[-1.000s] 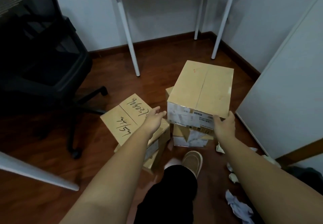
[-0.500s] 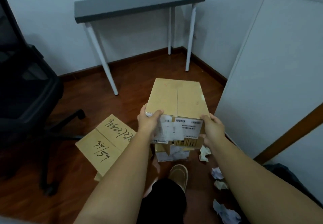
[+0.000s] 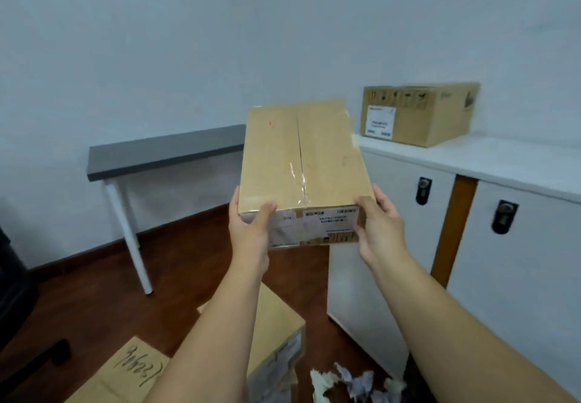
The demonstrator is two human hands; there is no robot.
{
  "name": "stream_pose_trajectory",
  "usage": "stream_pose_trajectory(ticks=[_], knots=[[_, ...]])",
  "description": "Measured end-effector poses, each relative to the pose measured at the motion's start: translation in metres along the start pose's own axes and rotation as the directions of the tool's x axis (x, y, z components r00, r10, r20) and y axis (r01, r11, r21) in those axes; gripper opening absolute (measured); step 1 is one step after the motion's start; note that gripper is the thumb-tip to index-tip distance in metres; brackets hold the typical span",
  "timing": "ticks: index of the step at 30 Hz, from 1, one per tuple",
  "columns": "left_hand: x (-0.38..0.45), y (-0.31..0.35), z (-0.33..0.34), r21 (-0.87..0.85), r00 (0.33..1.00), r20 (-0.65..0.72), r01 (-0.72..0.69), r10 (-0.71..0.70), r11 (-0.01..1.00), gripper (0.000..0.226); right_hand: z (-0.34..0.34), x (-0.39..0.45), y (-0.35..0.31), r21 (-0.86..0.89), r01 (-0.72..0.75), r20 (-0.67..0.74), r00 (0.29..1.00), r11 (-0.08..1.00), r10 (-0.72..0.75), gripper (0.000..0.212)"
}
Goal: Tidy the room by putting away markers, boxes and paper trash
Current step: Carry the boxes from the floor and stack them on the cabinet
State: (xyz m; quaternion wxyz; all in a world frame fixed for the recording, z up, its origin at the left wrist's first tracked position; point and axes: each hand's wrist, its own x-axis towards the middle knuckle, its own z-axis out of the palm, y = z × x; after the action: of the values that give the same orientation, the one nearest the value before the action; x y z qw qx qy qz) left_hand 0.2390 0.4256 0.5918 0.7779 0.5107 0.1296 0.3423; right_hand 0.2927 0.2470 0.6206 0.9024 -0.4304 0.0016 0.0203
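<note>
I hold a taped cardboard box (image 3: 301, 163) with shipping labels up at chest height. My left hand (image 3: 251, 229) grips its near left corner, thumb on top. My right hand (image 3: 379, 223) grips the near right corner. On the floor below lie a box with handwritten numbers (image 3: 132, 371) and another labelled box (image 3: 276, 333), partly hidden by my left arm. Crumpled paper (image 3: 352, 383) lies on the floor near the bottom edge. No markers are in view.
A white cabinet (image 3: 471, 157) with dark handles stands on the right, and a cardboard box (image 3: 418, 113) sits on its top. A grey desk (image 3: 163, 151) with white legs stands against the back wall. Part of a black chair base (image 3: 34, 361) shows at the lower left.
Both hands have lifted the box from the stack on the floor up to chest height. The view has risen, and the cabinet top with its box has come into sight.
</note>
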Motion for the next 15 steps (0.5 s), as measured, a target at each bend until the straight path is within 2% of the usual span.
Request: stream_pose_trajectory(ticks=[5,10,15], knots=[[-0.013,0.040,0.086,-0.078,0.975,0.198,-0.084,0.098,0.993,0.080,-0.012,-0.014,-0.092,0.068,0.199,-0.042,0.980,0.978,-0.197,0.054],[-0.035,0.048,0.167,-0.084,0.916,0.396,-0.033,0.064,0.996,0.083,-0.054,-0.032,-0.160,-0.022,0.368,-0.182,0.913,0.929,-0.366,0.051],[-0.061,0.038,0.232,-0.049,0.814,0.580,0.068,-0.028,0.996,0.083,-0.101,-0.046,-0.211,-0.129,0.456,-0.266,0.839,0.880,-0.474,0.049]])
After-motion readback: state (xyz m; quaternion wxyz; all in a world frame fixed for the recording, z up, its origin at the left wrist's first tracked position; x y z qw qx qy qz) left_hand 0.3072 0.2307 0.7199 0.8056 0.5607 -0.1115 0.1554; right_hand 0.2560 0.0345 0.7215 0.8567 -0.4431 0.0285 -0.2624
